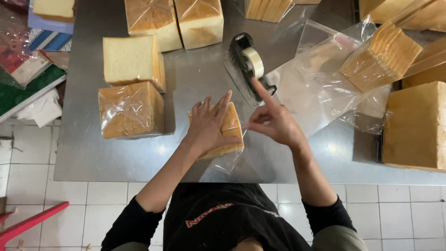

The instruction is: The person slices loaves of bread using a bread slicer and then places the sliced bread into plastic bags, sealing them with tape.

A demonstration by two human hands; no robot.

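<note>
A square, golden-crusted loaf of sliced bread in a clear, crinkled plastic bag (228,135) lies near the middle of the brushed steel table (116,162). The left hand (208,124) lies flat on top of it, fingers spread and pressing the glossy film down, not curled around anything. The slack open end of the bag trails off toward 6 o'clock, past the table's near edge.

Just beside the loaf at 3 o'clock, the right hand (274,122) hovers with its index finger stretched out toward 11 o'clock and the other fingers loosely bent; whether a bit of tape sits between thumb and fingers cannot be told. That fingertip touches or nearly touches the black plastic tape dispenser with its roll of pale, translucent tape (248,62), which stands at 1 o'clock from the loaf.

At 9 o'clock from the loaf sits another bagged loaf, blocky and brown-crusted under shiny wrinkled film (131,110), and behind it, at 11 o'clock, an unwrapped loaf showing a pale, fine-crumbed cut face (132,60). Two more bagged loaves (174,21) stand at 12 o'clock near the far edge. At 2 o'clock a stack of sliced bread lies half inside a loose clear bag (381,58) spread over flat, transparent bags. A large bare loaf with a matte tan crust (416,125) fills the 3 o'clock side.
</note>
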